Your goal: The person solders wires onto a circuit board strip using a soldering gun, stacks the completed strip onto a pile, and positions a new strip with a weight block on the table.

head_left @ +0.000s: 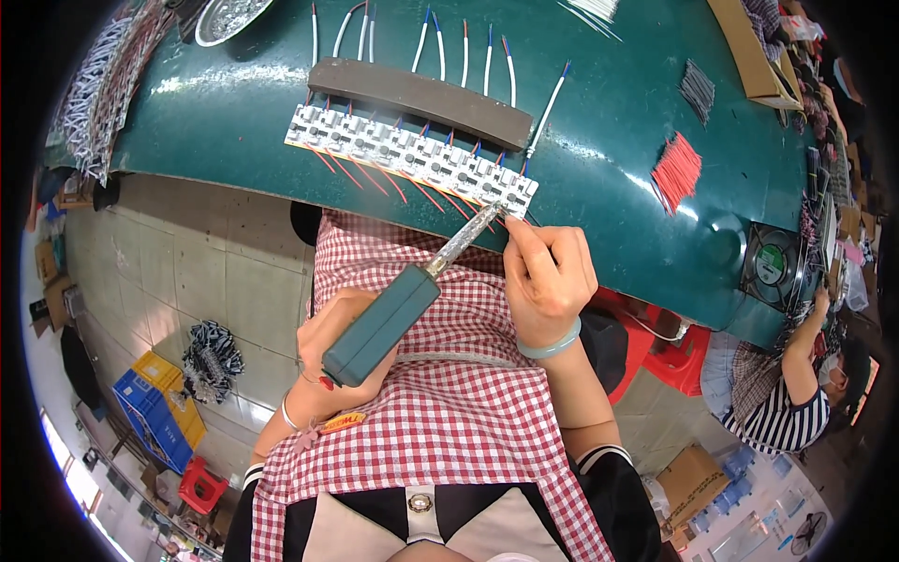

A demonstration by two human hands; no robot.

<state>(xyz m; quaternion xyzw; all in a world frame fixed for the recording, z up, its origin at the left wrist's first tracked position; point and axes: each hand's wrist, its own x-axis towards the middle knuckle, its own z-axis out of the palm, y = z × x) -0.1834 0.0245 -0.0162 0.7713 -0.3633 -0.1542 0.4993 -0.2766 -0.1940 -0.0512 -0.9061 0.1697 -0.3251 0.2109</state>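
My left hand (pixel 330 351) is wrapped round the green handle of a soldering iron (pixel 391 314). The iron's metal tip reaches up to the near edge of a strip of white circuit boards (pixel 412 161), close to its right end. Thumb and fingertips of my right hand (pixel 552 272) are pinched together right beside that tip; whatever is between them is too small to make out. Thin red wires (pixel 375 181) stick out of the strip's near edge. Along its far side, white cables (pixel 465 58) with red and blue ends pass under a long brown bar (pixel 417 96).
On the green table (pixel 599 112) lie a bundle of red wires (pixel 677 171) and grey pieces (pixel 697 91). A small fan (pixel 771 265) stands at the right edge, a metal dish (pixel 229 19) at the far left. A co-worker (pixel 782 398) sits at the right.
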